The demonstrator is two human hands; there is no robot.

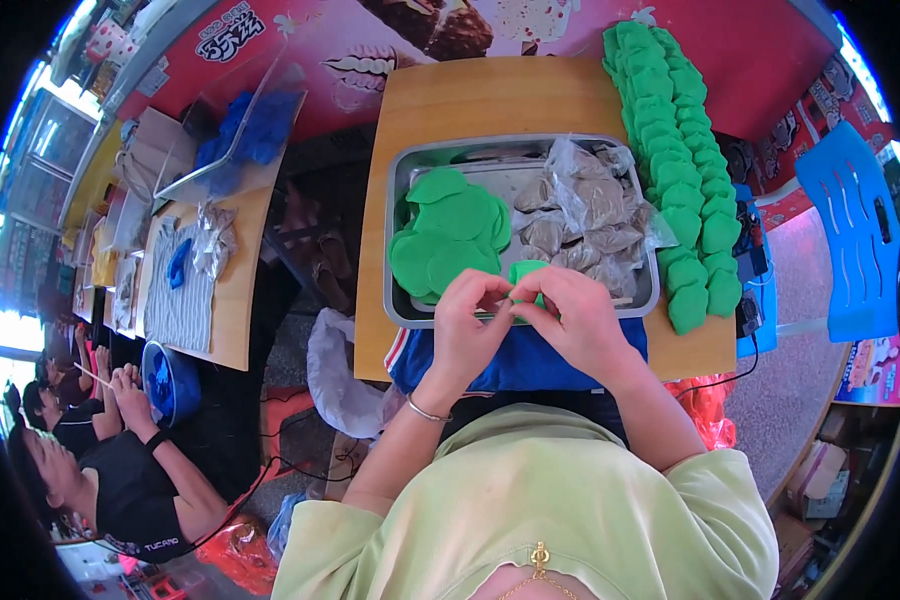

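My left hand [468,322] and my right hand [582,318] meet over the near edge of a metal tray [392,200]. Their thumbs and fingers are pinched together, with a small green piece [527,268] rising between them. The right fingers press against this piece; what sits in the left fingertips is too small to make out. Flat, rounded green pieces [452,232] lie overlapping in the tray's left half. On its right side are clear plastic bags [592,195] with brownish contents.
Overlapping rows of green pieces [670,150] run along the right side of the wooden table [490,90]. A blue cloth [555,360] lies at its near edge. A blue chair [850,230] stands right. At left, a co-worker [120,470] sits by a second table [235,300] and blue bucket [170,385].
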